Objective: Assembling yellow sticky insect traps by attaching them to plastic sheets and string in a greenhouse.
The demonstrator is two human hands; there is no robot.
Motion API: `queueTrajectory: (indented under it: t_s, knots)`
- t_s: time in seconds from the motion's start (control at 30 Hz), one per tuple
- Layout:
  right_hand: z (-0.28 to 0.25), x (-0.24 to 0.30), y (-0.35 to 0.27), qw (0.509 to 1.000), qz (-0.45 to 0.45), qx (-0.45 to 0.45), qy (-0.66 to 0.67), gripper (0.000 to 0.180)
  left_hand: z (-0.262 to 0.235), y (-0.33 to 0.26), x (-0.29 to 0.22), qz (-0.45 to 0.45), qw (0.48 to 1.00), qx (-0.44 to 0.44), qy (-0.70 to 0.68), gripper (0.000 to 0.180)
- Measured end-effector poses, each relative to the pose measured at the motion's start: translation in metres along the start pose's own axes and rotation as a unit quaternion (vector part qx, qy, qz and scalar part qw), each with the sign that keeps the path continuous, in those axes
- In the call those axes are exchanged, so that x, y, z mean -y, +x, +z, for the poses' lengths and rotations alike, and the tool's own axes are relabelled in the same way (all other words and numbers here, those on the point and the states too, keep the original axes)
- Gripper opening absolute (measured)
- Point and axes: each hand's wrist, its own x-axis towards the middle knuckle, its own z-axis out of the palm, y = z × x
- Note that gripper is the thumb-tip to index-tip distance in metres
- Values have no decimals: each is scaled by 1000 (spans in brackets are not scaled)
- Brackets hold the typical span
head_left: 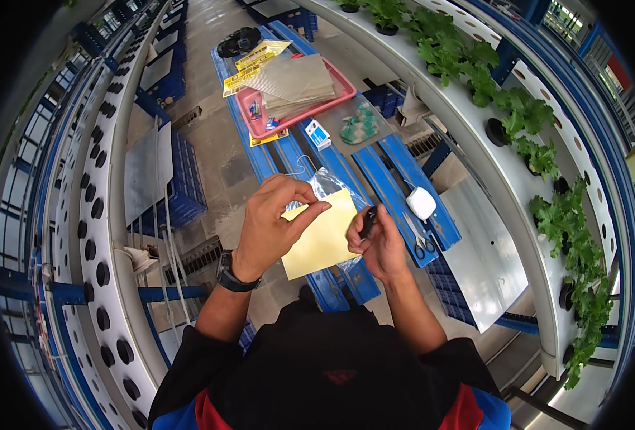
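A plain yellow card (317, 244) lies over a clear plastic bag (326, 183) at the near end of the blue slatted bench. My left hand (274, 222), with a dark watch at the wrist, is above the card's left part, thumb and forefinger pinched together. What they hold, if anything, is too thin to see. A loose white string (301, 166) curls just beyond its knuckles. At the card's right edge, my right hand (380, 247) is closed round a small black object (368, 222), mostly covered by the fingers, so its kind is unclear.
On the blue bench (396, 175) to the right are a white string spool (421, 203) and scissors (423, 247). Farther off are a small white-and-blue box (318, 135), a pink tray (260, 135) of stacked sheets and green-and-white gloves (360, 125). Leafy plants (525, 115) line the right.
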Motion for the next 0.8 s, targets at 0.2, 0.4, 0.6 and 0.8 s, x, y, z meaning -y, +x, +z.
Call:
queueTrajectory:
  t_s: [0.2, 0.4, 0.6, 0.8]
  knots:
    - [10, 2, 2, 997, -21, 30, -74, 40, 5, 1, -5, -13, 999, 12, -38, 21]
    - [5, 1, 0, 985, -50, 30, -162, 42, 8, 3, -9, -2, 999, 30, -32, 21]
    - [6, 9, 1, 992, 12, -8, -126, 52, 16, 6, -16, 11, 997, 60, -44, 21]
    - [5, 9, -2, 992, 21, -33, -124, 47, 23, 6, -19, 10, 995, 79, -54, 20]
